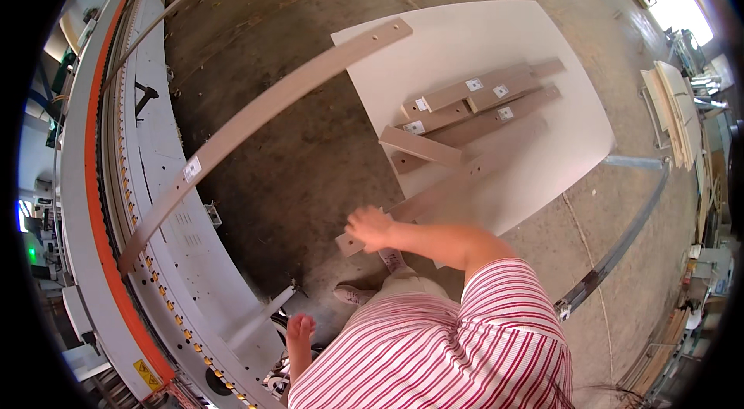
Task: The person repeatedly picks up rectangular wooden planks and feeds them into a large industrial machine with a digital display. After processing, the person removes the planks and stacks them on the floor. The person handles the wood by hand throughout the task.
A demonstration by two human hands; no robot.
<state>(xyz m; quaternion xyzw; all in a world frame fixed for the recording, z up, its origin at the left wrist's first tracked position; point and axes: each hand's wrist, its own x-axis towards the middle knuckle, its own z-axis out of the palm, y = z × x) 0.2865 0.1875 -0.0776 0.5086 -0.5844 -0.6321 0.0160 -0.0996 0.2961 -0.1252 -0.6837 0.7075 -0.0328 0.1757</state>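
My right hand (pixel 369 228) is closed on a brown board strip (pixel 435 195) near its near end. The strip slants up to the right over the pale tabletop, its far part blurred. My left hand (pixel 301 325) is low beside the machine, fingers curled and nothing visible in them. Several similar brown strips (pixel 496 124), some with white labels, lie stacked on the pale tabletop (pixel 465 37), with a short strip (pixel 422 146) across them. A long brown strip (pixel 256 113) stretches from the machine's edge to the tabletop's far left corner, touched by neither hand.
A long white machine (pixel 190 235) with an orange stripe (pixel 116 254) and a row of yellow parts runs along the left. A dark grey bar (pixel 628 235) juts out right of the table. Stacked panels (pixel 673 115) stand farther right on the concrete floor (pixel 256 14).
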